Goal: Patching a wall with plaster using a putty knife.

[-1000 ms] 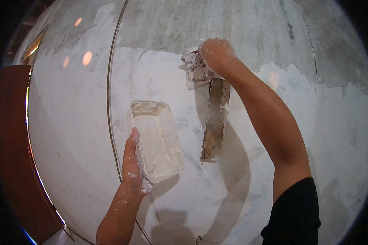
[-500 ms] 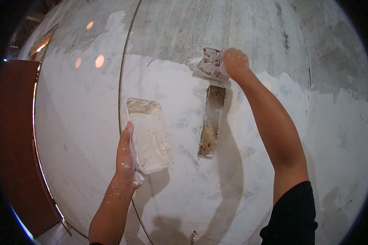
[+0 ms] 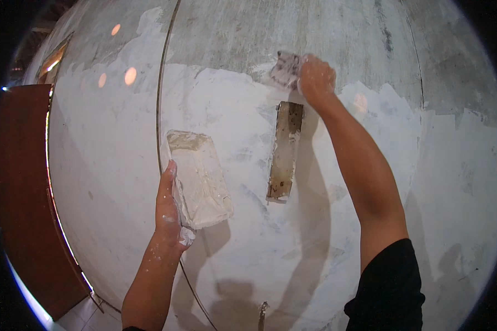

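Through the head camera I see the left hand (image 3: 168, 212) gripping the side of a tray (image 3: 188, 142) of white paste (image 3: 201, 185), left of a rectangular recess (image 3: 285, 151) in the wall (image 3: 116, 204), and the right hand (image 3: 317, 80) closed around a blurred, smeared spreader (image 3: 284, 70) above that recess, where white coating meets grey.

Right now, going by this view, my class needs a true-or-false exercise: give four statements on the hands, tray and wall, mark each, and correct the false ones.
1. The left hand holds a tray of off-white paste. True.
2. The right hand is empty. False: it holds a smeared, flat tool.
3. The rectangular recess is right of the tray. True.
4. The wall is mostly white above, grey below. False: mostly grey above, white below.
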The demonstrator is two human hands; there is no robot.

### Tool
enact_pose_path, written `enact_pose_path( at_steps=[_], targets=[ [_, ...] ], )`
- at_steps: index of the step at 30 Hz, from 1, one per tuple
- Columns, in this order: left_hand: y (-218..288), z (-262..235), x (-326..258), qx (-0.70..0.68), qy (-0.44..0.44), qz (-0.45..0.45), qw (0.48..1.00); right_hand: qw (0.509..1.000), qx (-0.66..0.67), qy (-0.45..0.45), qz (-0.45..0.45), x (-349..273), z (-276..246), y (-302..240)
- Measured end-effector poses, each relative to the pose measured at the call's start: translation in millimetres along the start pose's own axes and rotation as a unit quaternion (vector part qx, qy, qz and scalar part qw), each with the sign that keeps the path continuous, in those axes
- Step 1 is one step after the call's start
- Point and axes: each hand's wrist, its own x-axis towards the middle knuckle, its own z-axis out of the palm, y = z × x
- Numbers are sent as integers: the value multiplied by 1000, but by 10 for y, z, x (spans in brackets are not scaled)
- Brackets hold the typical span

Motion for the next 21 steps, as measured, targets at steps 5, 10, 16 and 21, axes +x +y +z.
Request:
enact_pose_path(
  at_steps=[5,10,16,21],
  targets=[
    [164,49,-62,18,28,-24,999,992,-44,107,-50,142,-266,181],
    [259,79,-104,14,6,37,999,993,-96,11,-61,29,-500,248],
    [128,179,-85,4,1,2,1000,994,-76,-67,-28,-302,-214,489],
    [-36,211,-36,15,0,0,1000,996,-70,-35,46,-458,56,593]
  ],
)
